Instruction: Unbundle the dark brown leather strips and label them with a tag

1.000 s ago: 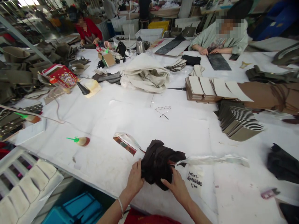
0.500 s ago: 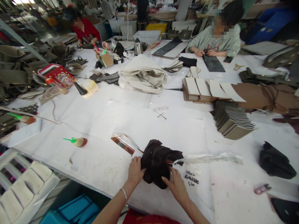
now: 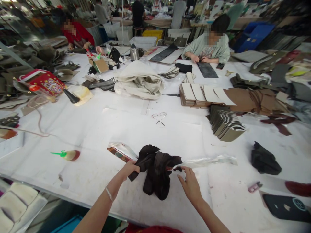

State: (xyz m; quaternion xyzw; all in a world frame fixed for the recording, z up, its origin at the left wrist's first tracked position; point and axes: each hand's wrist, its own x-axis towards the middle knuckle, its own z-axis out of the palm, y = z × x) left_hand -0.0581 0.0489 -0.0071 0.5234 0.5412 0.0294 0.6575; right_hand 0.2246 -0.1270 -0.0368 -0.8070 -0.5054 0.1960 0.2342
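Observation:
A bunched pile of black fabric pieces [image 3: 159,181] lies on the white table in front of me. My left hand [image 3: 131,169] is closed on the left part of it, a black fabric piece [image 3: 145,158] spread out sideways. On the pile's right side my right hand [image 3: 190,184] has thumb and forefinger apart, its fingertips at the near end of a long clear plastic strip [image 3: 211,160]. A little reddish-brown shows between the pile and that strip. Behind my left hand lies a brown-and-red printed packet [image 3: 119,152] with clear plastic.
A squeeze bottle with green nozzle [image 3: 71,155] lies left, eyeglasses [image 3: 159,117] ahead. Stacked olive pieces [image 3: 225,124], a black cloth [image 3: 264,160], pink snips [image 3: 255,187] and a phone [image 3: 284,207] lie right. Two people sit working across the table.
My left hand has moved left, drawing black fabric away from the pile. My right hand has shifted up to the plastic strip's end. The view has turned right.

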